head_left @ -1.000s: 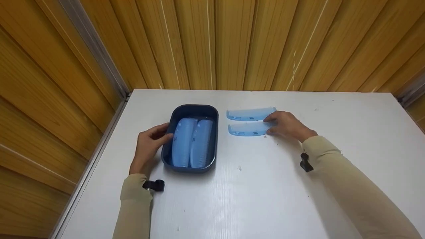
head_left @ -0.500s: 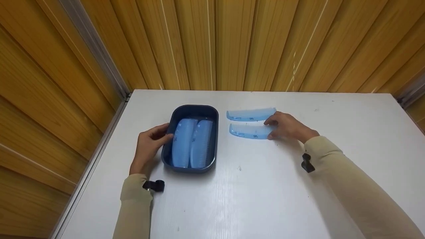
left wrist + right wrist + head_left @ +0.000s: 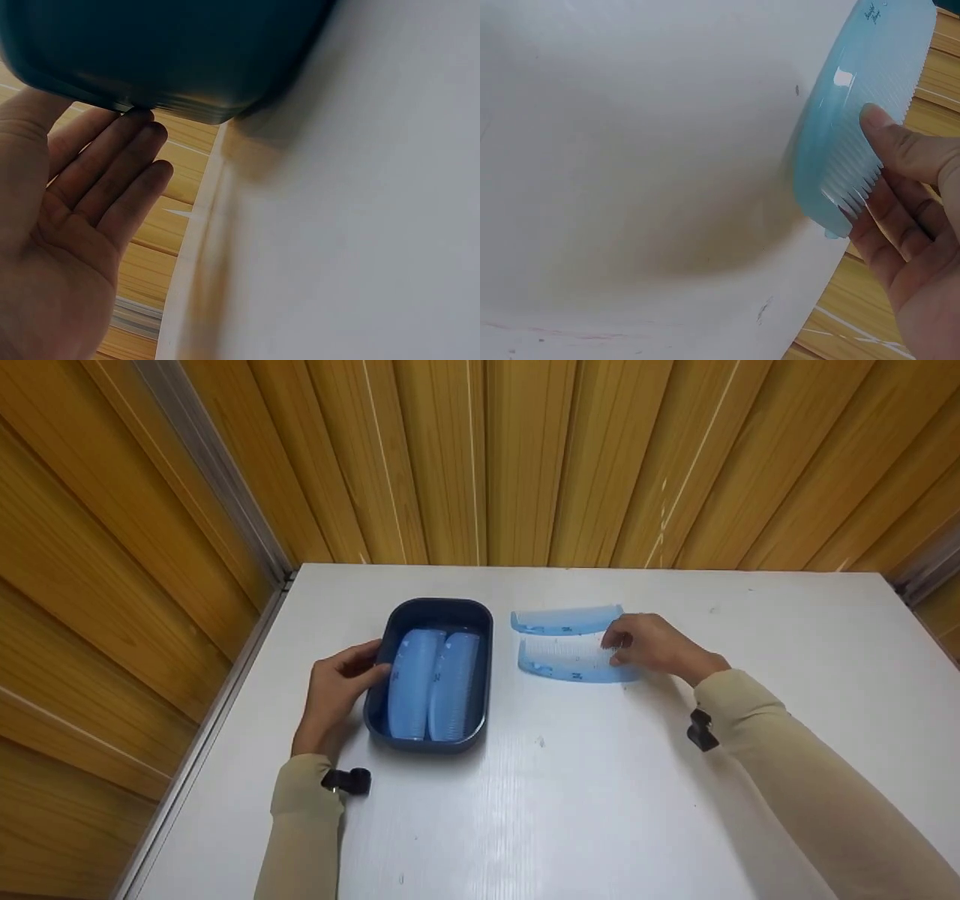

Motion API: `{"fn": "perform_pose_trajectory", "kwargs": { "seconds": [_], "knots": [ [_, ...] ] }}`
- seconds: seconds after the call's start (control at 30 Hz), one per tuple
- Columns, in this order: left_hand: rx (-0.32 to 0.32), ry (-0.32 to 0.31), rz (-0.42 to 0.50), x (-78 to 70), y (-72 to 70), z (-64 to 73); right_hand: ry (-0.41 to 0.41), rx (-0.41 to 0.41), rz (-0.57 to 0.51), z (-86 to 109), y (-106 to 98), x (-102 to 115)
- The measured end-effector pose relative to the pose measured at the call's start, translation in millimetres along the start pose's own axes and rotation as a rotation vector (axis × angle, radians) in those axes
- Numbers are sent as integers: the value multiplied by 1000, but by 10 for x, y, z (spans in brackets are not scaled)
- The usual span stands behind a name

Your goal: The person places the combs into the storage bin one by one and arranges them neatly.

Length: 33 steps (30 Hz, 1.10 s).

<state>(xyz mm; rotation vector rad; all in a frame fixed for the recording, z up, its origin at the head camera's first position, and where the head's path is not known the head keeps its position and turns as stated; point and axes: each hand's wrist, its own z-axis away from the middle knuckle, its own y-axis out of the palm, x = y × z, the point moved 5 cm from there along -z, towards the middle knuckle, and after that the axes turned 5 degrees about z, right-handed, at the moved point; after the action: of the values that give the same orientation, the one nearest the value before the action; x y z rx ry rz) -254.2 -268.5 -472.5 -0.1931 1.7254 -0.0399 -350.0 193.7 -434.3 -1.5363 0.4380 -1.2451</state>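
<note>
My left hand (image 3: 337, 690) holds the left wall of a dark blue rectangular box (image 3: 427, 746), thumb at the rim and fingers against the outside. In the left wrist view, straight fingers (image 3: 124, 161) touch the box's outer wall. Two blue combs, a left one (image 3: 412, 682) and a right one (image 3: 454, 686), lie side by side in the box. Between thumb and fingers, my right hand (image 3: 656, 645) pinches a translucent blue comb (image 3: 555, 667) by its toothed side near the right end. The right wrist view shows this comb (image 3: 817, 154) tilted, spine towards the white surface.
Just behind the held comb, another blue comb (image 3: 566, 620) lies on the white table (image 3: 540, 810). Yellow wood-look panels (image 3: 525, 457) rise beyond the table's back edge, and others (image 3: 97, 622) stand along the left side.
My right hand has drawn the front comb slightly towards me and right, tilting it so more of its teeth show. The left hand and box have stayed in place.
</note>
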Motion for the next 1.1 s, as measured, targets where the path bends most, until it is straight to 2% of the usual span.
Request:
{"fn": "perform_pose_trajectory", "kwargs": {
  "seconds": [0.2, 0.23, 0.43, 0.5, 0.6, 0.8, 1.1],
  "knots": [
    [-3, -9, -11, 10, -7, 0, 39, 13, -39, 37, -60, 7],
    [-3, -13, -18, -24, -1, 11, 44, 13, -42, 45, -69, 7],
    [-10, -41, -51, -25, 8, 7, 47, 15, -49, 80, -92, 9],
    [-13, -41, -51, 17, 1, -10, 49, 15, -67, 92, -90, 4],
    [-12, -39, -42, 28, 2, -23, 44, 9, -127, 114, -87, 5],
    [2, 11, -29, 30, -10, -16, 15, -35, -288, 143, -97, 59],
    [12, 38, -15, 23, -13, -9, 67, -75, -435, 157, -105, 228]
  ]
}}
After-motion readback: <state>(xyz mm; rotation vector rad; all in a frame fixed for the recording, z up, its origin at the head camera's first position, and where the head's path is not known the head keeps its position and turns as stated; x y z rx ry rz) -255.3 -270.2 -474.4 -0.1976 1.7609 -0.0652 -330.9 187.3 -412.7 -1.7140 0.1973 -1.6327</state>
